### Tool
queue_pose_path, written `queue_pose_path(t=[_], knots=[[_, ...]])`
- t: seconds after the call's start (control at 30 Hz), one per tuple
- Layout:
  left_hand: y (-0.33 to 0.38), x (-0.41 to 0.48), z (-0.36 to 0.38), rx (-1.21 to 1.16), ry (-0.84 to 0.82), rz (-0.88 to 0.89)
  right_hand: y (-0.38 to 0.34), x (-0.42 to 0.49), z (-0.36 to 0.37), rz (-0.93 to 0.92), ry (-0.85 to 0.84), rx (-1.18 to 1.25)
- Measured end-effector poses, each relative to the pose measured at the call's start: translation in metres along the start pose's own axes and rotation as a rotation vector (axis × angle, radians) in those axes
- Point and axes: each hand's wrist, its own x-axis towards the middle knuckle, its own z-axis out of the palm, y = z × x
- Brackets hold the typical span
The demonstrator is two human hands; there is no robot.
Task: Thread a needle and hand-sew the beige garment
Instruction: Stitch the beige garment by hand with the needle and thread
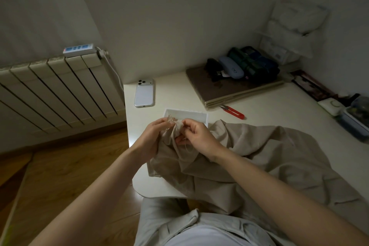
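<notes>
The beige garment (259, 158) lies crumpled across the white table (259, 110) and hangs toward my lap. My left hand (153, 136) grips a bunched-up fold of it, raised above the table's left part. My right hand (197, 136) pinches the same bunched fabric from the right, fingers curled. A thin pale thread (186, 146) loops below my right fingers. The needle is too small to make out.
A white shallow tray (199, 116) sits just behind my hands. Red thread snips (233, 111) lie to its right, a white phone (144, 93) at the table's left edge. Boards and dark pouches (239, 66) fill the back; boxes (353, 118) stand far right. A radiator (60, 90) is left.
</notes>
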Motion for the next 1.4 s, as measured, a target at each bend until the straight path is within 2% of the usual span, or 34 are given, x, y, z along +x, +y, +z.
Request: queue_pose_path(t=[0.37, 0.5, 0.6, 0.73, 0.9, 1.07, 1.23, 1.33, 1.4], knots=[[-0.002, 0.001, -0.003, 0.025, 0.059, -0.015, -0.002, 0.003, -0.004, 0.116, 0.159, -0.071], [-0.002, 0.002, -0.003, 0.037, 0.06, -0.041, -0.005, 0.005, -0.001, 0.113, 0.146, -0.046], [-0.002, 0.002, -0.002, 0.029, 0.064, -0.042, -0.002, 0.007, 0.003, 0.094, 0.118, -0.118], [-0.002, 0.002, -0.002, 0.038, 0.146, -0.025, 0.002, 0.007, 0.002, -0.12, 0.204, -0.458], [-0.002, 0.003, 0.001, 0.052, 0.186, -0.012, 0.003, 0.009, 0.003, -0.291, 0.178, -0.604], [-0.005, 0.002, 0.005, 0.075, 0.186, 0.039, -0.004, 0.009, 0.003, -0.324, 0.236, -0.449], [-0.012, 0.004, 0.001, 0.252, 0.266, 0.103, -0.012, 0.002, 0.008, -0.301, 0.129, -0.178], [-0.013, 0.006, -0.002, 0.227, 0.31, 0.111, -0.003, -0.001, 0.007, -0.182, 0.094, -0.13], [-0.012, 0.006, -0.004, 0.222, 0.345, 0.128, 0.013, -0.003, 0.001, -0.074, 0.131, -0.206]])
